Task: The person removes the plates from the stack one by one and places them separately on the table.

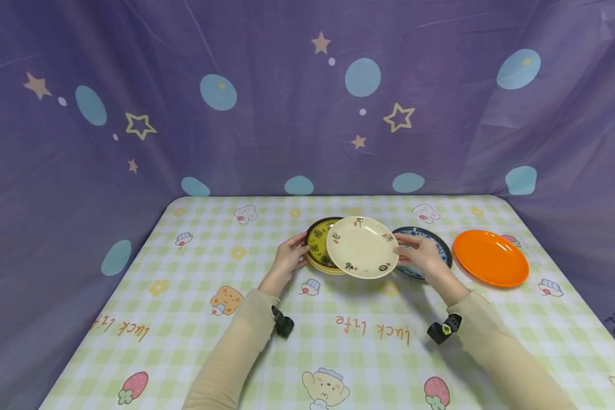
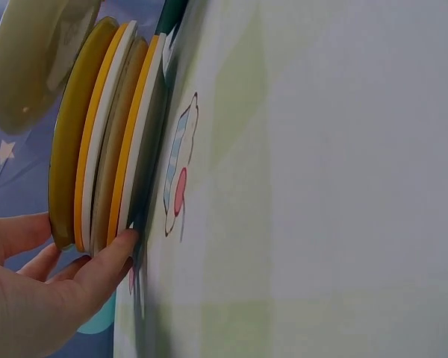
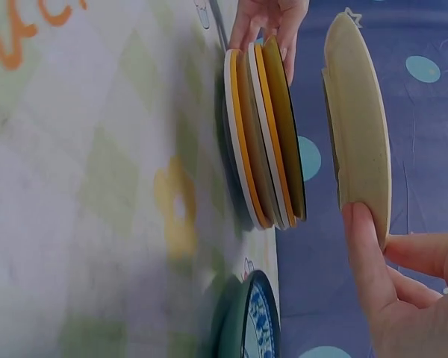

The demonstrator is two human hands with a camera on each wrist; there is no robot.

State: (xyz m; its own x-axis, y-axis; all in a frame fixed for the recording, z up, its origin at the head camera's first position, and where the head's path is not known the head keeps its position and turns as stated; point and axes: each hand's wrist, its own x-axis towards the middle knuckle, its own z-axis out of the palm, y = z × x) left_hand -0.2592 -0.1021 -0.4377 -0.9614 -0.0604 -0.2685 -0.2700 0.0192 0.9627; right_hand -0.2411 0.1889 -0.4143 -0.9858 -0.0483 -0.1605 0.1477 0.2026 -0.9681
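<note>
Above the table my right hand [image 1: 421, 253] pinches the rim of a cream plate [image 1: 363, 248] with small printed motifs, thumb on one face and fingers on the other. The plate tilts and overlaps the right part of a stack of plates in the head view. That stack has a yellow-green patterned plate [image 1: 319, 242] with a dark rim on top, and white, orange and tan plates [image 2: 112, 149] below. My left hand [image 1: 289, 256] grips the stack's left edge, fingers spread from the top plate's rim to the lowest one. The stack sits close over the tablecloth.
Right of the stack lies a blue patterned plate [image 1: 430, 239], partly behind my right hand. An orange plate [image 1: 491, 258] rests further right. A checked tablecloth [image 1: 195, 353] with cartoon prints covers the table, and a purple curtain [image 1: 266, 154] hangs behind its far edge.
</note>
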